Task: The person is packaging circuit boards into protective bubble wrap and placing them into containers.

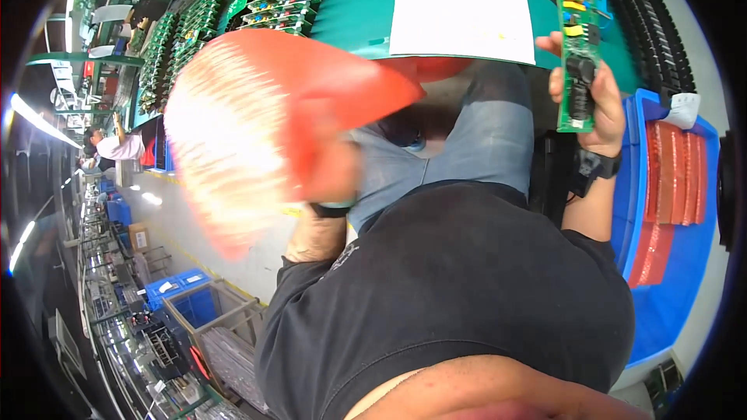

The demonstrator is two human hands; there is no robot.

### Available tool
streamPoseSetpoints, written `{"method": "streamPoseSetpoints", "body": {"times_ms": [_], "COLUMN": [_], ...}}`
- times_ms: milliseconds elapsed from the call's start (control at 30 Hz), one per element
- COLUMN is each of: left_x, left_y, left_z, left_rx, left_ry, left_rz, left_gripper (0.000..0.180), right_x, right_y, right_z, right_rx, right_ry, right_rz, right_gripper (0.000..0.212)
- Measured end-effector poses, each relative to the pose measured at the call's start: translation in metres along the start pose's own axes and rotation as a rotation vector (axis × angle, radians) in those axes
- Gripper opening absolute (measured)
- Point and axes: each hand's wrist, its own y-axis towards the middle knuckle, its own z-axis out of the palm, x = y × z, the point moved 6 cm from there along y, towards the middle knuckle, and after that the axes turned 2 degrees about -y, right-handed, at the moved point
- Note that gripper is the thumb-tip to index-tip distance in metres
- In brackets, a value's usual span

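Observation:
My left hand is smeared by motion and closed on a red bubble-wrap bag. The bag is spread out to the left of my legs, its shiny side catching the light; some of my fingers are hidden behind or blurred into it. On the right, my right hand grips a long green circuit board by its near end, thumb and fingers on its two long edges. The board stands roughly upright in the view, its yellow, black and blue components facing me. Hand and board are over the right part of the green bench mat.
A white sheet lies on the bench edge before me. Racked circuit boards line the upper left. Black slotted racks stand at the far right. Beside my right arm, a blue bin holds red bubble-wrap bags. A framed cart stands lower left.

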Motion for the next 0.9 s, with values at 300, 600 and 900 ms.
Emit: {"method": "streamPoseSetpoints", "body": {"times_ms": [300, 600, 900], "left_x": [-0.044, -0.075, 0.073], "left_y": [-0.108, -0.135, -0.157], "left_z": [0.184, 0.222, 0.288], "left_rx": [0.711, 0.747, 1.104], "left_ry": [-0.426, -0.837, -0.723], "left_rz": [0.391, -0.077, -1.14], "left_gripper": [0.06, 0.053, 0.048], "right_x": [-0.036, -0.037, -0.021], "right_y": [-0.036, -0.035, 0.015], "right_z": [0.027, -0.029, -0.051], "right_rx": [0.194, -0.134, -0.019], "right_ry": [0.16, 0.049, 0.608], "right_rz": [0.124, -0.089, -0.128], "right_gripper": [0.089, 0.081, 0.081]}}
